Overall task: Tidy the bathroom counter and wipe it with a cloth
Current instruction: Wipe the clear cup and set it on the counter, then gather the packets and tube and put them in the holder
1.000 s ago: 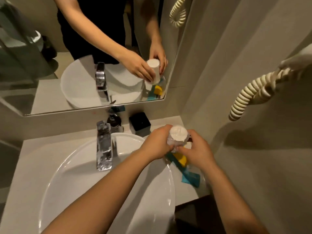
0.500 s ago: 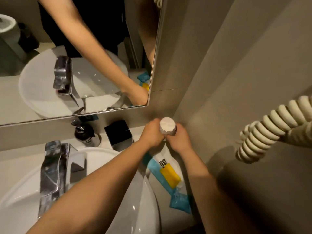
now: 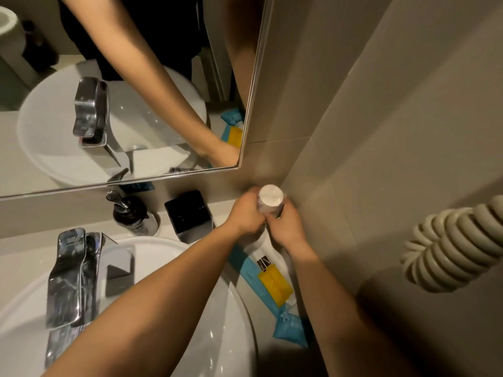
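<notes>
A white cup wrapped in clear plastic [image 3: 270,198] is held upright in the back right corner of the counter, close to the wall. My left hand [image 3: 246,214] grips its left side and my right hand [image 3: 285,227] grips its right side. Below the hands, a white tube [image 3: 265,253], a yellow packet [image 3: 275,284] and blue packets [image 3: 290,329] lie in a row on the beige counter [image 3: 24,248] beside the white basin [image 3: 226,317]. Whether the cup touches the counter is hidden by my hands.
A chrome faucet [image 3: 72,276] stands at the basin's back. Behind it are a dark pump bottle [image 3: 130,213] and a black square holder [image 3: 189,213]. A mirror [image 3: 122,91] covers the back wall. A coiled cream cord [image 3: 449,251] hangs off the right wall.
Both hands have carried the cup away from above the packets, back into the corner by the wall. The view has moved closer and tilted down.
</notes>
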Demonstrator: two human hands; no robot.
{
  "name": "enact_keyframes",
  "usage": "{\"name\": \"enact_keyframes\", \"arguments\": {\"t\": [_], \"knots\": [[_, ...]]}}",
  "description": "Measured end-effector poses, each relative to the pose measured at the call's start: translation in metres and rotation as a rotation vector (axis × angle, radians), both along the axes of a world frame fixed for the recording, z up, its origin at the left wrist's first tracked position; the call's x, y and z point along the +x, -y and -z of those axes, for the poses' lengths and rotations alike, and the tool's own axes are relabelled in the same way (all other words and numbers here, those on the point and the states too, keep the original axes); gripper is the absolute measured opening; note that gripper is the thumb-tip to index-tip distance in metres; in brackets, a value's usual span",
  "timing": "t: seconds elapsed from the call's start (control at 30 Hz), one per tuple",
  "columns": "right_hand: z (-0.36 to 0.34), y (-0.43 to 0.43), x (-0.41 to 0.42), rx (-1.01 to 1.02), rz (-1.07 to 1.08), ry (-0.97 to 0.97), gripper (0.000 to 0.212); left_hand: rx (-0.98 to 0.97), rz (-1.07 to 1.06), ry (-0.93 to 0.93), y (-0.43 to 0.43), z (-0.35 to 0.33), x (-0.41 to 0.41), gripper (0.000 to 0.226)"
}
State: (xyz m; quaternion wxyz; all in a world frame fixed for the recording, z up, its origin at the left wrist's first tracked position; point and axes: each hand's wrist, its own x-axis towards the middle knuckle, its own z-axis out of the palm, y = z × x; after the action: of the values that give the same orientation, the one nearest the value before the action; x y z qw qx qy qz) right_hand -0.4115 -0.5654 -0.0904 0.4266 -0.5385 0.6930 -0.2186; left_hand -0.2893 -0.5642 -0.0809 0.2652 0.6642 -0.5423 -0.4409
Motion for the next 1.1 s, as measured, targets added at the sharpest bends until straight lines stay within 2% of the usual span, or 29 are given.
{"name": "enact_keyframes", "arguments": {"t": [0.2,0.3,0.4,0.5,0.63,0.7,0.8,0.93,1.03,1.1], "knots": [[0.001,-0.008,-0.006,0.030,0.021,0.003,0.039,-0.056,-0.039,-0.022,-0.012,-0.004,0.000,0.058],[-0.001,-0.022,-0.008,0.014,0.013,-0.075,0.035,-0.039,-0.054,-0.006,-0.022,-0.005,0.002,0.069],[-0.001,-0.046,-0.008,-0.044,-0.024,-0.155,0.039,-0.063,-0.081,0.040,-0.040,-0.011,0.008,0.079],[-0.002,-0.072,-0.004,-0.062,-0.154,-0.217,0.037,-0.102,-0.120,0.057,-0.072,-0.022,0.016,0.084],[0.002,-0.090,0.007,-0.017,-0.388,-0.304,0.029,-0.212,-0.250,0.051,-0.130,-0.032,0.030,0.068],[0.008,-0.091,0.015,-0.016,-0.459,-0.373,0.028,-0.224,-0.327,0.102,-0.157,-0.032,0.040,0.062],[0.014,-0.090,0.025,-0.006,-0.518,-0.473,0.032,-0.163,-0.399,0.300,-0.184,-0.031,0.061,0.056],[0.019,-0.087,0.028,0.048,-0.522,-0.489,0.030,-0.056,-0.412,0.519,-0.196,-0.020,0.082,0.054],[0.020,-0.081,0.027,0.092,-0.548,-0.457,0.015,0.041,-0.410,0.544,-0.195,-0.010,0.085,0.063],[0.016,-0.078,0.025,0.104,-0.523,-0.391,0.015,0.071,-0.395,0.547,-0.196,-0.005,0.084,0.070]]}}
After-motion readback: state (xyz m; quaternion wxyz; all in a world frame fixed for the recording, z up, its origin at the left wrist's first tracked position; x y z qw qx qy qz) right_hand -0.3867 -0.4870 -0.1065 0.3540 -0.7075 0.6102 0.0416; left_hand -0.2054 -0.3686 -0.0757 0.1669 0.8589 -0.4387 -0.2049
